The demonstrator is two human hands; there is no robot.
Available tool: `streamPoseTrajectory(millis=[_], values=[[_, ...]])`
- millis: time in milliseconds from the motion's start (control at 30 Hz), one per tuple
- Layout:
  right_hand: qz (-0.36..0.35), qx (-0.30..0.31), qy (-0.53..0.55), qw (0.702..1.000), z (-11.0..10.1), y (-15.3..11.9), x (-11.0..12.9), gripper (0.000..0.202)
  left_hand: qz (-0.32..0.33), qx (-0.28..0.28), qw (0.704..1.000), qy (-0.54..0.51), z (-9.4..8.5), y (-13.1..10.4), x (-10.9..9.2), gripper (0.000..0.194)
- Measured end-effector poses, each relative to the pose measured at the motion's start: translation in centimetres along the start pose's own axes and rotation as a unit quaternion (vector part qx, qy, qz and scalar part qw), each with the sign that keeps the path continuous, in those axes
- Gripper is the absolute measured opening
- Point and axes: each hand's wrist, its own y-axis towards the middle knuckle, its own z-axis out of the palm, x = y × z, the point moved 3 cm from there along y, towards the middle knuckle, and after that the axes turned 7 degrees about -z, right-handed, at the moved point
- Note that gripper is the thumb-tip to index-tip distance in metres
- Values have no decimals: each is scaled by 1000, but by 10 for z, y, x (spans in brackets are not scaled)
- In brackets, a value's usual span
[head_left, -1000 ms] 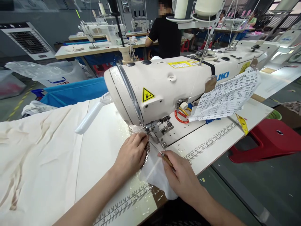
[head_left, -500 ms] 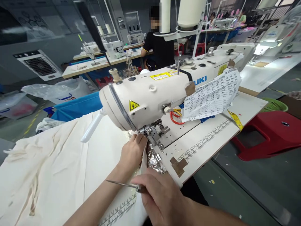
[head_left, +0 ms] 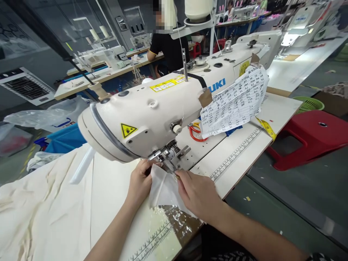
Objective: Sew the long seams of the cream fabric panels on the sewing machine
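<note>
In the head view a white sewing machine (head_left: 141,112) stands over the table, its presser foot (head_left: 167,159) low at the needle end. Just left of the foot, my left hand (head_left: 140,183) is closed on the edge of a small white fabric piece (head_left: 161,186). That piece runs under the foot and drapes toward me. My right hand (head_left: 201,194) is closed at the right of the foot, fingertips close to the metal parts and beside the fabric. The awl seen in it earlier is now almost wholly hidden by the fingers.
Cream cloth (head_left: 40,203) spreads over the table's left. A handwritten sheet (head_left: 233,101) hangs on the machine, near a yellow tape measure (head_left: 266,128). A red stool (head_left: 312,134) stands right. Another person (head_left: 171,50) sits beyond the machine.
My right hand has moved forward from near the table's front edge to the presser foot. The fabric piece now lies spread between both hands. The view has shifted, bringing the machine closer.
</note>
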Motion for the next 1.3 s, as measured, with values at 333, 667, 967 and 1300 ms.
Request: streamPoseTrajectory(millis=[333,667,967,1300], values=[[-1,8,12,1000,3,2,0,25,-30,6,999,-9,-1,1,1,17],[-11,-24,22,999,3,-1,-2,25,-20,1,1000,9,-1,1,-2,21],[-13,-4,23,1000,3,2,0,26,-17,7,1000,18,-1,1,-8,20],[-32,18,-12,999,8,3,3,29,45,-9,996,74,1,0,-8,22]])
